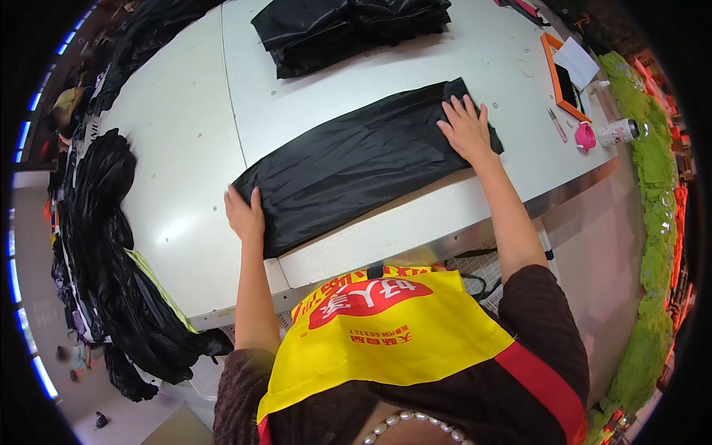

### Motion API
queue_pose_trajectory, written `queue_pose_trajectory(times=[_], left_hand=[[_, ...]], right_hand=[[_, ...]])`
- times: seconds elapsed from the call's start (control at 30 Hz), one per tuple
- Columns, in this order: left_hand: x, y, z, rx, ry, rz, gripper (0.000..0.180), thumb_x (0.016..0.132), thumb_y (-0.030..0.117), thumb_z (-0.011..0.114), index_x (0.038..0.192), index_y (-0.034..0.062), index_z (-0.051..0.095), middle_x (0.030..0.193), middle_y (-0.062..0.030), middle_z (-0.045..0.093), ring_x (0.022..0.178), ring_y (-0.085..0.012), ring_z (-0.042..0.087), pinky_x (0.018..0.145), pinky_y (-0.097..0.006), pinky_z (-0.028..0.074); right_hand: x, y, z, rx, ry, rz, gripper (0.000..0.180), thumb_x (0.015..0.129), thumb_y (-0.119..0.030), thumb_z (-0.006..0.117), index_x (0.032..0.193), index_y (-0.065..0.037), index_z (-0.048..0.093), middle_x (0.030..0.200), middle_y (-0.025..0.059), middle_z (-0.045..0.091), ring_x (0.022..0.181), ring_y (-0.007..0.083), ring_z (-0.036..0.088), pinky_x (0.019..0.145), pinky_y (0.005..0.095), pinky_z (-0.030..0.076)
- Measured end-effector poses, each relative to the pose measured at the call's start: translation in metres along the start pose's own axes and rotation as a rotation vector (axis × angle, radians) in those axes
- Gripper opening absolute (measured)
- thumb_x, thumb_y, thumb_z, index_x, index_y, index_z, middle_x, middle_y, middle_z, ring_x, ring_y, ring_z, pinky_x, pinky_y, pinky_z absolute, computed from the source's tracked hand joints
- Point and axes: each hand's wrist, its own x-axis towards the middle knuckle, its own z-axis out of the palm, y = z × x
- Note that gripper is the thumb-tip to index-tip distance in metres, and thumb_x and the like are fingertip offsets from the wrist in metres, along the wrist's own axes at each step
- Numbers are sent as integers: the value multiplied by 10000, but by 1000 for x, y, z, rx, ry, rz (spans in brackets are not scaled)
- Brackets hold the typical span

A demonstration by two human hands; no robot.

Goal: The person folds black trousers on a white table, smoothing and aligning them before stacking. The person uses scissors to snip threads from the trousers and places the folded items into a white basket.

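A long folded piece of black fabric [356,159] lies across the white table in front of me, a little creased and slanting up to the right. At its left end rests my left hand [245,215], thumb and fingers apart along the edge. My right hand [467,132] lies flat on the right end with spread fingers. Neither hand grips the cloth. Beyond it, at the far side of the table, sits a stack of folded black fabric [352,33].
Loose black fabric [104,237] hangs over the table's left edge. On the right are an orange tray [552,55], a small pink-handled tool [558,126], a pink cup-like item [585,137] and a bottle [618,133]. Green material [653,170] is heaped past the table's right end.
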Motion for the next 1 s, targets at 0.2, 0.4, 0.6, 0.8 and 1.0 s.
queue_pose_trajectory(times=[0.2, 0.4, 0.6, 0.8, 1.0], left_hand=[[-23, -34, -39, -573, -420, -546, 642, 761, 221, 682, 1258, -66, 396, 1093, -183, 558, 979, -227, 566, 851, -326, 457], [1, 36, -140, -1410, -507, -438, 328, 760, 46, 552, 1073, -49, 521, 987, -143, 623, 831, -228, 632, 774, -329, 518], [-4, 220, -165, -1024, -735, 182, 337, 806, 162, 604, 1089, -5, 532, 1006, -107, 619, 871, -169, 610, 749, -260, 470], [-33, 204, -18, -158, -438, 791, 679, 793, 570, 527, 1313, 142, 439, 1356, -144, 403, 1290, -349, 292, 987, -610, 183], [-41, 190, 18, -115, -493, 531, 703, 780, 611, 513, 1337, 193, 413, 1409, -131, 336, 1322, -308, 257, 965, -666, 134]], right_hand=[[-24, -150, -50, 1164, -20, -180, 485, 877, -245, 542, 1292, -23, 426, 1363, 204, 374, 1284, 314, 342, 1050, 374, 276], [-27, -208, 29, 1669, -207, 197, 532, 918, -253, 492, 1345, 13, 319, 1399, 177, 328, 1262, 264, 372, 997, 318, 341], [-45, -247, 44, 2566, -361, 573, 574, 914, -341, 484, 1381, -71, 288, 1408, 80, 337, 1184, 213, 436, 918, 301, 399], [-52, -219, 32, 2821, -393, 963, 536, 904, -319, 499, 1347, -64, 338, 1354, 79, 391, 1144, 205, 471, 871, 295, 439], [-43, -201, 21, 2833, -429, 1141, 499, 893, -296, 514, 1313, -57, 388, 1300, 77, 444, 1104, 197, 507, 823, 288, 479]])
